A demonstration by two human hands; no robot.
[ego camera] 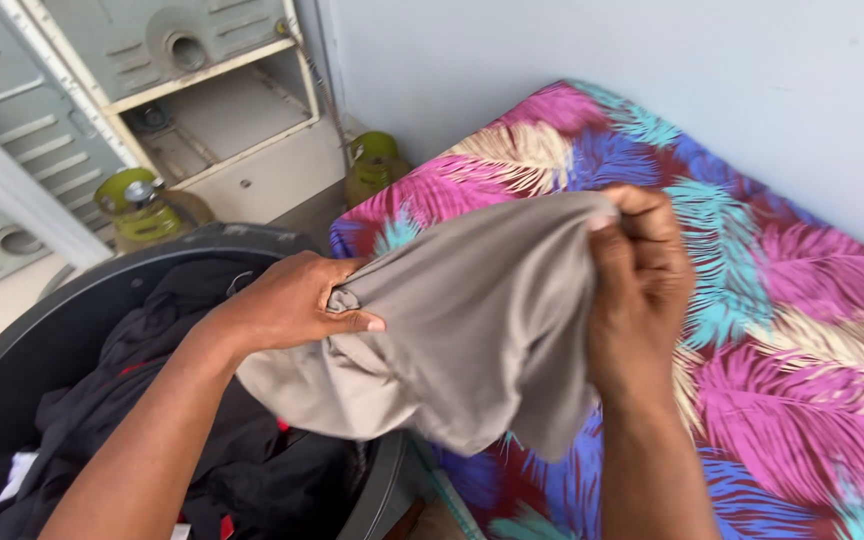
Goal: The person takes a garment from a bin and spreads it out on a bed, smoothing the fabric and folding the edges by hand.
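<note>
— Step in hand?

— Handling one garment: grey cloth lifted between both hands, above the rim of a dark laundry tub and the near edge of a bed with a feather-print cover. Looks like shaking out or finding an edge, judging by the bunching.

— State of each grip?

— Left hand: fingers closed, thumb pressed over a gathered fold, pinching the cloth. Right hand: fingers curled shut on the top hem, also pinching the cloth.

— Which way does the garment run?

— Long axis roughly from the left grip up and across to the right grip, slightly rising toward the right one. Loose bulk sags below both grips, lowest edge hanging under the right grip. Front, back, neck or waist: cannot tell, too bunched.

— Next move calls for what?

— Probably drawing the grips apart to pull the span taut, keeping the hanging part clear of the dark clothes heaped in the tub below the left grip.

— Else nearby?

— Green gas cylinders beyond the left grip, by a pale cabinet.
</note>
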